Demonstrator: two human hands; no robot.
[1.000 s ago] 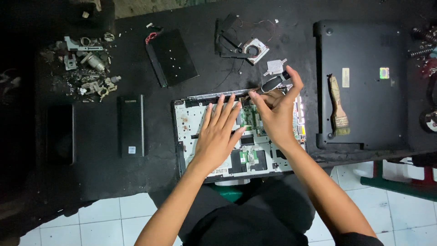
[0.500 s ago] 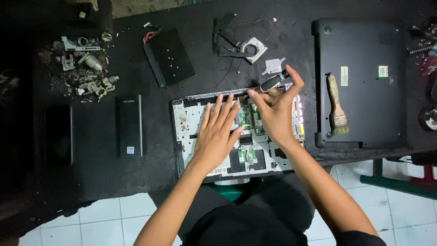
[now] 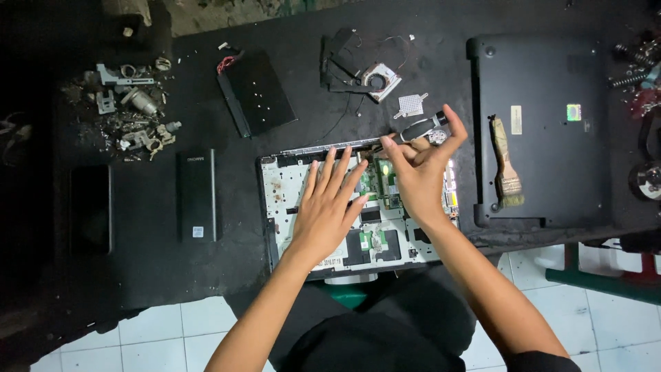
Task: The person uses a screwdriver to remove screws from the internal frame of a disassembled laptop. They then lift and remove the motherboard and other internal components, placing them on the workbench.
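- A black phone (image 3: 91,209) is lying face up near the left edge of the dark bench (image 3: 289,272), with a heap of metal scraps (image 3: 127,110) sitting beyond it toward the far left corner.
- A black power bank (image 3: 197,195) is lying just right of the phone, carrying a small pale square label at its near end.
- The left hand (image 3: 329,210) is pressing flat, fingers spread, on the opened laptop base (image 3: 279,189) at the bench's near edge; its grip is wide and holding nothing.
- The right hand (image 3: 421,172) is closing its grip on a black-handled screwdriver (image 3: 420,128) over the base's far edge.
- A black laptop cover (image 3: 544,76) is resting by the right edge, bearing a narrow pale label and a small green square sticker, with a brush (image 3: 504,162) lying on it.
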